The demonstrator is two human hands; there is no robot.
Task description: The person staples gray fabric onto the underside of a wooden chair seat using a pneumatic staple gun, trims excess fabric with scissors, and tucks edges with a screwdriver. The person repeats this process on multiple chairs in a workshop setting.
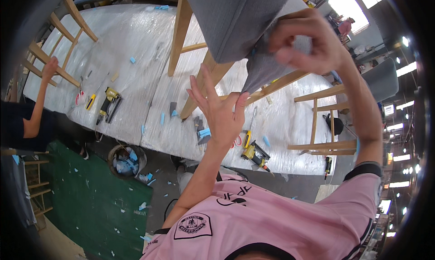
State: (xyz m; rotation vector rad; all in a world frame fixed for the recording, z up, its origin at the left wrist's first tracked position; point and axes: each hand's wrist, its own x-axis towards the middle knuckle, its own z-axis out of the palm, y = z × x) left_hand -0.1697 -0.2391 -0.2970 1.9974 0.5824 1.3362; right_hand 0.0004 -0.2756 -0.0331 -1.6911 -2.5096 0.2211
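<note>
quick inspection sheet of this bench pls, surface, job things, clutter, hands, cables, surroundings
surface: long table covered in clear plastic sheeting
job's things: grey upholstered chair with wooden legs standing on the table; loose grey fabric flap hanging at its corner
clutter: two yellow nail guns, yellow-handled screwdriver, blue foam scraps on table and floor, bucket of scraps
hands: left hand open, thumb and palm against the flap; right hand pinching the fabric at the chair corner
cables: hose from the left nail gun, route unclear
surroundings: another person's hand on a bare wooden frame; second frame at right; green floor mat
</note>
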